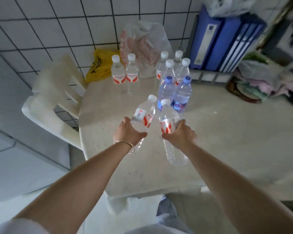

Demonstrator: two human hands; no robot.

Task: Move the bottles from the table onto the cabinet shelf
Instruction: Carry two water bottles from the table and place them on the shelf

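My left hand grips a clear water bottle with a red-and-white label and white cap, tilted to the right above the table. My right hand grips a second bottle of the same kind, nearly upright, its base low over the tabletop. Just behind them stand two blue-capped bottles. Farther back is a cluster of several white-capped bottles, and a pair of white-capped bottles stands to the left. No cabinet shelf is in view.
A white plastic chair stands at the table's left edge. A clear plastic bag and a yellow bag lie against the tiled wall. Blue binders and crumpled cloth crowd the back right.
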